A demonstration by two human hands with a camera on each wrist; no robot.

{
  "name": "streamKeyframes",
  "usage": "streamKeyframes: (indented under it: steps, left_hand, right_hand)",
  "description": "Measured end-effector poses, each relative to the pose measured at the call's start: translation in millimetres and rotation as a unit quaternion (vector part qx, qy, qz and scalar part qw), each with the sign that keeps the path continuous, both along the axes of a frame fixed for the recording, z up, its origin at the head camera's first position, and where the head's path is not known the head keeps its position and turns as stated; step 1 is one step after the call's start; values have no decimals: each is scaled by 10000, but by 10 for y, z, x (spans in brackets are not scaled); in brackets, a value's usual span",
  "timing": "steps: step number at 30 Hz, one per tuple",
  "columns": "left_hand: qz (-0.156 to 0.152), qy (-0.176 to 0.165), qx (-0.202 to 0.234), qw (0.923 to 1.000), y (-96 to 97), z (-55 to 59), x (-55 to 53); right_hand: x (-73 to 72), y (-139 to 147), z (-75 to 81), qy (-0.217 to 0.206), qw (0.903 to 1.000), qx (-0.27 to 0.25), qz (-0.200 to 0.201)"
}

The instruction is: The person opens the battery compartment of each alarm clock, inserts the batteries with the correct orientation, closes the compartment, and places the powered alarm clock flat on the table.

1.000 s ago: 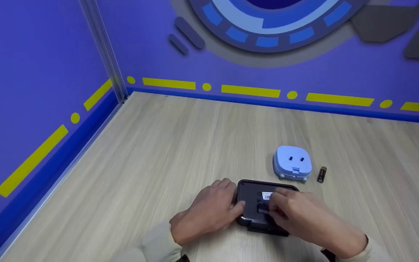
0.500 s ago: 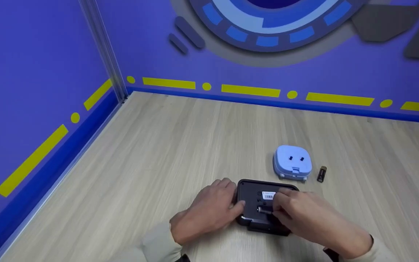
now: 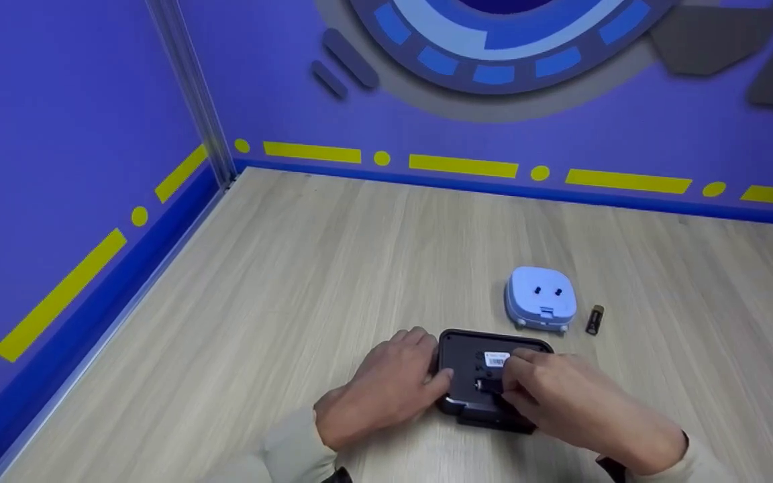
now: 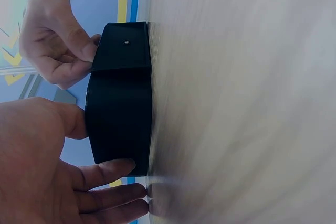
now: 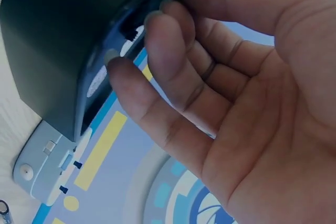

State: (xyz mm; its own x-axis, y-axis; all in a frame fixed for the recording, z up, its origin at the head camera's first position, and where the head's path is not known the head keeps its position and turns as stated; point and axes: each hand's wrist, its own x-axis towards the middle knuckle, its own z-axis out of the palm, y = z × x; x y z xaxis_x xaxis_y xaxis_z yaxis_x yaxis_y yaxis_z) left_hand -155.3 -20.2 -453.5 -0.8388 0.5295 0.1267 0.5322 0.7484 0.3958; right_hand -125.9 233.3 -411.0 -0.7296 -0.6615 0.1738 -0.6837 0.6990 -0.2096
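A black boxy device (image 3: 460,362) with a white barcode label lies back side up on the table. A small battery (image 3: 490,386) shows at the recess in its back, its silver end to the left. My right hand (image 3: 554,392) curls over the battery's right end, thumb and index fingertip pinched together there. In the right wrist view, the fingertips (image 5: 160,24) are close to the device's back, and the battery is mostly hidden. My left hand (image 3: 393,386) grips the device's left side, thumb on its upper edge and fingers along its side wall (image 4: 118,124).
Behind the device stands a light blue square box (image 3: 541,298) with two black pegs and small feet. A loose dark battery (image 3: 594,320) with a gold-coloured end lies to its right. Blue-purple panels (image 3: 453,134) border the wooden table (image 3: 292,268) at the back and left.
My right hand has shifted slightly right, uncovering more of the label and the battery's silver end. The left hand and the device have stayed in place.
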Motion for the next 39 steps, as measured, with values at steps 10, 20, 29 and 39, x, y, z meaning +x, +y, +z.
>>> streamKeyframes:
  steps: [10,20,29,39]
  left_hand:
    - [3,-19,-17,10000,1,-1,-6]
    - [28,-29,-23,10000,0,3,-7]
    - [55,-151,-14,9999,-1,3,-7]
    - [16,-143,11,9999,-5,10,7]
  right_hand:
    - [1,-23,-49,374,9992,-135,101]
    - [-12,-42,-69,398,9992,-94,-12]
    - [-19,-49,-73,305,9994,-122,-65]
    - [-66,1,-54,-193,9989,-59,-416]
